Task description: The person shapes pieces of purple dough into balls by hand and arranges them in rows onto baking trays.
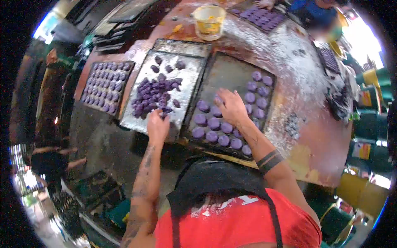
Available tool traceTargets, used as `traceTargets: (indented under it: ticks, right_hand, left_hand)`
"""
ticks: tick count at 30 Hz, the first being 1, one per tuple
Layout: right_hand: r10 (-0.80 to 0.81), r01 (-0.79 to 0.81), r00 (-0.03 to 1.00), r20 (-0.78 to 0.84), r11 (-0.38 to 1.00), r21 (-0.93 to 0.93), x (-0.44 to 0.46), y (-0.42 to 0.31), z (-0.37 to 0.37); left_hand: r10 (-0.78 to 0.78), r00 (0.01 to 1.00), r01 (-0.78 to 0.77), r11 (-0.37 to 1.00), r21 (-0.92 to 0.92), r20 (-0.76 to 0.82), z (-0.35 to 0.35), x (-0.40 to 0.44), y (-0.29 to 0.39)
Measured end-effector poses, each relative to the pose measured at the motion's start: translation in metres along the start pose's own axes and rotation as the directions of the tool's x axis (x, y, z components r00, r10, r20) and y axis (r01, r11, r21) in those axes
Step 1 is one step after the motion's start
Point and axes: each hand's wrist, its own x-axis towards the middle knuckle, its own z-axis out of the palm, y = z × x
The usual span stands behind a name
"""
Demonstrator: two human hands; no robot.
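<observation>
My left hand (157,122) is closed at the near edge of a heap of dark purple lumps (153,95), its fingertips pinching one of them. The heap lies on a shiny metal tray (132,118), with a few lumps apart from it. Over the darker baking tray (225,70) to the right, my right hand (232,105) is lowered with its fingers curled round a purple dough ball (217,98), only partly visible. Round, smooth purple dough balls (214,123) stand in rows on that tray, along its near and right sides. My right forearm covers some of them.
A tray of small purple pieces (105,87) stands at the left. A white and yellow bucket (209,24) is behind the trays. Flour dusts the table (297,62). At the far side, a person's hand (264,4) is beside another filled tray (260,18).
</observation>
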Motion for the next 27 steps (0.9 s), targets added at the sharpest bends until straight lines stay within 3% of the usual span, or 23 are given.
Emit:
traceTargets:
  ticks: [1,2,4,6,7,8,10,13,16,17,18,19,20,21,23,25,26,27]
  right_hand:
    - [-0.071,0.075,0.975,-0.211,0.997,0.012,-0.001,0.003,-0.018]
    - [-0.031,0.033,0.968,-0.249,0.999,0.002,-0.01,0.016,-0.032]
    - [0.028,-0.031,0.946,-0.323,1.0,-0.002,-0.026,0.046,-0.061]
    - [0.212,-0.307,0.891,-0.403,0.933,-0.188,-0.055,0.1,-0.09]
    - [0.311,-0.432,0.813,-0.491,0.889,-0.151,-0.078,0.158,-0.09]
    - [0.428,-0.554,0.774,-0.466,0.814,-0.173,-0.098,0.172,-0.12]
    - [0.503,-0.729,0.651,-0.568,0.623,-0.283,-0.127,0.21,-0.138]
    - [0.701,-0.765,0.641,-0.312,0.613,-0.196,-0.144,0.23,-0.142]
    - [0.494,-0.664,0.702,-0.513,0.714,-0.221,-0.138,0.23,-0.126]
    - [0.503,-0.63,0.698,-0.509,0.77,-0.103,-0.128,0.222,-0.125]
    - [0.576,-0.536,0.676,-0.459,0.812,0.23,-0.115,0.186,-0.127]
    - [0.633,-0.394,0.67,-0.387,0.746,0.537,-0.102,0.132,-0.128]
    - [0.515,-0.256,0.795,-0.32,0.764,0.592,-0.093,0.08,-0.116]
    - [0.372,-0.127,0.891,-0.26,0.754,0.644,-0.09,0.033,-0.106]
    - [0.152,-0.019,0.969,-0.197,0.834,0.551,-0.089,-0.038,-0.126]
    - [-0.09,0.168,0.952,-0.293,0.953,0.253,-0.083,-0.032,-0.118]
    - [-0.091,0.157,0.941,-0.327,0.971,0.182,-0.083,-0.032,-0.117]
    - [-0.098,0.147,0.929,-0.357,0.982,0.114,-0.083,-0.034,-0.116]
  left_hand:
    - [-0.005,0.999,0.003,0.999,0.049,0.043,0.011,0.003,-0.016]
    - [-0.013,0.997,0.005,0.995,0.1,0.082,0.019,0.004,-0.024]
    - [-0.173,0.973,0.199,0.964,-0.175,0.156,-0.005,0.008,-0.002]
    - [-0.217,0.949,0.312,0.758,-0.572,0.23,-0.009,0.004,-0.011]
    - [-0.287,0.912,0.404,0.741,-0.536,0.291,-0.03,0.0,0.01]
    - [-0.27,0.907,0.419,0.661,-0.622,0.323,-0.029,-0.007,0.015]
    - [-0.223,0.899,0.437,0.479,-0.761,0.375,-0.027,-0.018,0.023]
    - [-0.185,0.819,0.564,0.437,-0.701,0.544,-0.013,-0.021,0.058]
    - [-0.136,0.773,0.6,0.471,-0.646,0.619,-0.003,-0.018,0.122]
    - [-0.056,0.782,0.588,0.395,-0.706,0.621,0.011,-0.02,0.132]
    - [0.026,0.789,0.577,0.312,-0.755,0.614,0.025,-0.021,0.141]
    - [0.058,0.744,0.585,0.423,-0.692,0.665,0.015,-0.016,0.172]
    - [0.088,0.695,0.573,0.531,-0.624,0.714,0.001,-0.01,0.198]
    - [0.151,0.675,0.607,0.441,-0.66,0.722,0.01,-0.01,0.2]
    - [0.285,0.638,0.675,0.24,-0.698,0.715,0.035,-0.013,0.199]
    - [0.27,0.636,0.691,0.218,-0.689,0.723,0.029,-0.019,0.21]
    - [0.259,0.637,0.699,0.205,-0.685,0.726,0.027,-0.023,0.214]
    - [0.26,0.627,0.756,0.024,-0.654,0.734,0.027,-0.028,0.216]
